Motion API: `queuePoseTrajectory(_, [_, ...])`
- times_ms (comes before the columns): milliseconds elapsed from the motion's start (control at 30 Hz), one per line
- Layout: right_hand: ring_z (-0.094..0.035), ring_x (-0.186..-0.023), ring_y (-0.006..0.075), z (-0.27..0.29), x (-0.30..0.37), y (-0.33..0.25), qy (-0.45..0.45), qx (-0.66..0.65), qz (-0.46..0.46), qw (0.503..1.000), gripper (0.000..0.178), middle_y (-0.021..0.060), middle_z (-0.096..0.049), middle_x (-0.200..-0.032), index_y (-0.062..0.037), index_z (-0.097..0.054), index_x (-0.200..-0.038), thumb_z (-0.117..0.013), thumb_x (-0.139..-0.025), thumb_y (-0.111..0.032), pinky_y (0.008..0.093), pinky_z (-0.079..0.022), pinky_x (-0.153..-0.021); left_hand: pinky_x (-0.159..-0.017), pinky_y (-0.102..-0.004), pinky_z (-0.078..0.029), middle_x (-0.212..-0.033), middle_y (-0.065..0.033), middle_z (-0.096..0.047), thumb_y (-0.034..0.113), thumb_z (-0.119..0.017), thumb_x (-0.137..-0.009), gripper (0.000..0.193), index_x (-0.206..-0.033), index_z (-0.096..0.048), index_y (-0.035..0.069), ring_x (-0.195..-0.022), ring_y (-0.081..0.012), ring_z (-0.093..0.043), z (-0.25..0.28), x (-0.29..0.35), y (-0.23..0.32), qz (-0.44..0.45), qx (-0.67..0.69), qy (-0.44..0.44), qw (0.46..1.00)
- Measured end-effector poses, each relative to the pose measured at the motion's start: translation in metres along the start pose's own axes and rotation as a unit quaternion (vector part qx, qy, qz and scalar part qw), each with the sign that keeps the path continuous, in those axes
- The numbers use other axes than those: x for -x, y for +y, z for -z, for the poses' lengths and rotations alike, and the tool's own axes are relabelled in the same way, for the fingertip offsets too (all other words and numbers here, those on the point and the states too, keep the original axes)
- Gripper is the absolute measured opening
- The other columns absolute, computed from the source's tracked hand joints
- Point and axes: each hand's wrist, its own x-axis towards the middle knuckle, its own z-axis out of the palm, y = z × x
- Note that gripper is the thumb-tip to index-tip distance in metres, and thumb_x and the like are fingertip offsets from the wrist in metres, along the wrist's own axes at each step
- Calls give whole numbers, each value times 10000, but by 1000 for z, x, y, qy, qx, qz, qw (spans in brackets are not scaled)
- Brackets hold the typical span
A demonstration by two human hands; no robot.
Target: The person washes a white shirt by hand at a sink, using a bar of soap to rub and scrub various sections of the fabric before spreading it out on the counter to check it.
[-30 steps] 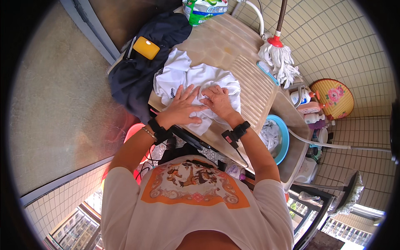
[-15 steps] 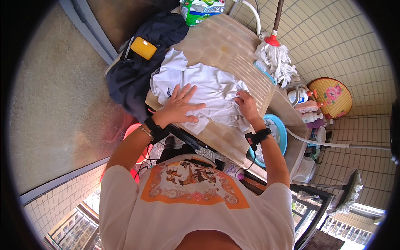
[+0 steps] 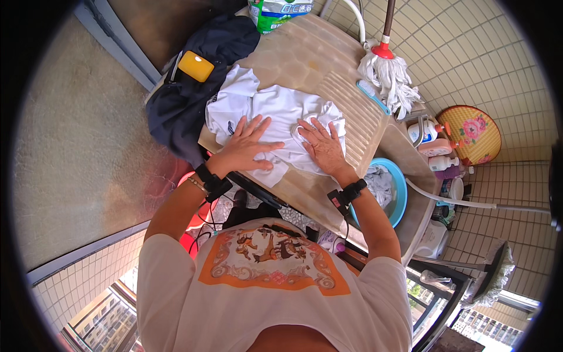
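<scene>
A white garment [image 3: 281, 107], crumpled in places and bearing a small dark mark near its left side, lies over a beige washing slab [image 3: 293, 47]. My left hand [image 3: 247, 148] rests flat on its left front part with the fingers spread. Also lying on the cloth, to the right, is my right hand [image 3: 324, 146], its fingers stretched out and apart. Neither hand grips anything. Ridges of a built-in washboard [image 3: 346, 111] show just right of the garment.
Dark clothing [image 3: 176, 117] with a yellow soap box [image 3: 196, 66] on it lies left. A blue basin [image 3: 399, 193] of wet cloth stands right, near several bottles [image 3: 440, 163]. A blue brush [image 3: 373, 97] and a mop [image 3: 390, 76] are behind. A green-white bag [image 3: 275, 14] stands at the back.
My right hand has let go of the garment's right edge, moved left and flattened onto the cloth with fingers spread. That edge now lies further left. My left hand stays about where it was.
</scene>
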Motion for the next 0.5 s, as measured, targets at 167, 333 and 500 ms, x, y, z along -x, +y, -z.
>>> queuePoseTrajectory(167, [-491, -1434, 277, -8, 21, 36, 114, -99, -28, 988, 416, 12, -583, -1502, -165, -645, -1359, -672, -947, -124, 488, -368, -1195, -1276, -590, 19, -1766, -162, -69, 595, -699, -884, 692, -1532, -533, 420, -1628, -380, 5, 2, -3, 5, -1, 5, -7, 1000])
queuePoseTrajectory(333, [-638, -1062, 389, -1, 18, 35, 209, -162, -62, 962, 316, 152, -709, -1153, -57, -678, -1147, -725, -849, 39, 449, -529, -943, -1277, -591, 26, -1767, -160, -62, 605, -695, -884, 696, -1534, -530, 420, -1627, -386, 6, 0, 5, 1, -1, 5, -8, 1000])
queuePoseTrajectory(500, [-629, -991, 414, -13, 1, 41, 218, -62, -67, 972, 206, 183, -683, -1059, -50, -656, -1123, -721, -939, -118, 484, -511, -866, -1277, -590, 28, -1767, -162, -62, 615, -683, -891, 698, -1542, -516, 428, -1627, -390, 7, 4, 7, -2, -10, -1, -13, 1000])
